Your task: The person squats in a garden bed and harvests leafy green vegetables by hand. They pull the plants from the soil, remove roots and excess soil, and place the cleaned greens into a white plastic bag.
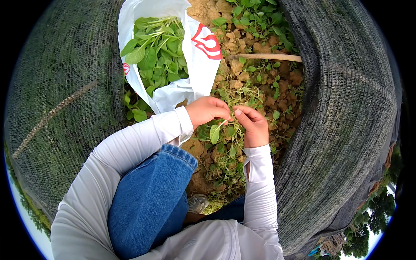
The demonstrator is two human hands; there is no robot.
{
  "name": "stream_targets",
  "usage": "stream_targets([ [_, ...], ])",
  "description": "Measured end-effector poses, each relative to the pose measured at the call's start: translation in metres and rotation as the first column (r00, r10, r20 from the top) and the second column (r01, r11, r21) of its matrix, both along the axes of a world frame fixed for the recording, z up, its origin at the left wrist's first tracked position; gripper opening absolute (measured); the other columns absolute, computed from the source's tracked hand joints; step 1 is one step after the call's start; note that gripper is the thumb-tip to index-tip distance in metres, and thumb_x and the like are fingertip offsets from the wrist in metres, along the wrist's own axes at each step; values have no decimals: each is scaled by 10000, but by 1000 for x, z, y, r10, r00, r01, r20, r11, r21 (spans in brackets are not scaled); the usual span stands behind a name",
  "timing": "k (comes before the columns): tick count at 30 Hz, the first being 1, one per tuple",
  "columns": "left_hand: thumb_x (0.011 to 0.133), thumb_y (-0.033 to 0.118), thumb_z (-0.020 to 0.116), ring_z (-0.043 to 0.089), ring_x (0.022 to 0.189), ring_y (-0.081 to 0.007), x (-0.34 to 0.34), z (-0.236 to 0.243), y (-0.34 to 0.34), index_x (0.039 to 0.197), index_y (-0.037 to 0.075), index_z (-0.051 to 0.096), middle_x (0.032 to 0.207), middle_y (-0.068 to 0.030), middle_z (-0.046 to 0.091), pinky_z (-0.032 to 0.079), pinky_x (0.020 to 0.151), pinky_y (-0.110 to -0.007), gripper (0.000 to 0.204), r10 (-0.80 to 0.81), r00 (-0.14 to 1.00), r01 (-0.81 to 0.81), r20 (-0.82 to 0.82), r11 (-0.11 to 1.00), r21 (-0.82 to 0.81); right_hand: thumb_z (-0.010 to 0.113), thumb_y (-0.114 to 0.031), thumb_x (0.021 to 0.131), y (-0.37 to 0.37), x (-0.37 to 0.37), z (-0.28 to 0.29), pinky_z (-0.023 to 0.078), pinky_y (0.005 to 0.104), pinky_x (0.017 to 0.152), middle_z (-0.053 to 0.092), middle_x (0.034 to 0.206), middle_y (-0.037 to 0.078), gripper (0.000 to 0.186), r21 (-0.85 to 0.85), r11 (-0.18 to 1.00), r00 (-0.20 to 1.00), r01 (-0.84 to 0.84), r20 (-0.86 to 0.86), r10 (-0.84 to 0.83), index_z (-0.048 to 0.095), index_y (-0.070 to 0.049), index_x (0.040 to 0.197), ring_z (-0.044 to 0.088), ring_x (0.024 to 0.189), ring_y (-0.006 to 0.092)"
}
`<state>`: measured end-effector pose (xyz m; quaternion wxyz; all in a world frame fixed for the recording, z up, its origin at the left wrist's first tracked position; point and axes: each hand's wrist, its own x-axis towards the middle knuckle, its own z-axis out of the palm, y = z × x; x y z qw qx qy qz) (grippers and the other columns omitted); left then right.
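Over the soil in the middle, my left hand [209, 112] pinches the stem of a small green leafy seedling [215, 133], whose broad leaf hangs below the fingers. Facing it, my right hand [255, 128] has its thumb and forefinger pressed together close to the left fingertips. What those right fingers grip is too small to make out. Just beyond my left hand lies a white plastic bag [203, 74] with a red pattern, its mouth spread wide. Inside it is a heap of picked leafy greens [161, 54], many with their pale stems toward the far side.
Dark shade netting rises on the left [65, 65] and on the right [342, 138]. A bent wooden stick [268, 56] crosses the lumpy brown soil [236, 82]. More green plants [264, 19] grow at the far right. My denim-covered knee [149, 199] is at the near left.
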<state>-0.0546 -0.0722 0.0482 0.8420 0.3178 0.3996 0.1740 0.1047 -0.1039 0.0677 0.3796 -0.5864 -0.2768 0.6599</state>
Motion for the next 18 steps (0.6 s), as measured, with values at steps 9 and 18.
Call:
stream_targets([
  [9, 736, 97, 513, 492, 595, -80, -8, 8, -13, 722, 2, 545, 660, -25, 543, 393, 569, -202, 101, 46, 999, -48, 15, 986, 162, 576, -49, 751, -5, -14, -1, 386, 172, 598, 554, 746, -2, 102, 167, 905, 920, 392, -46, -390, 573, -5, 843, 474, 646, 54],
  [18, 726, 104, 536, 474, 887, -289, -120, 42, 92, 744, 12, 526, 984, -143, 504, 372, 782, -333, 94, 834, 400, 459, -379, 175, 871, 554, -298, 781, -11, -40, 8, 415, 226, 669, 559, 841, 78, 392, -168, 973, 983, -161, 63, 174, 482, 23, 994, 522, 757, 125],
])
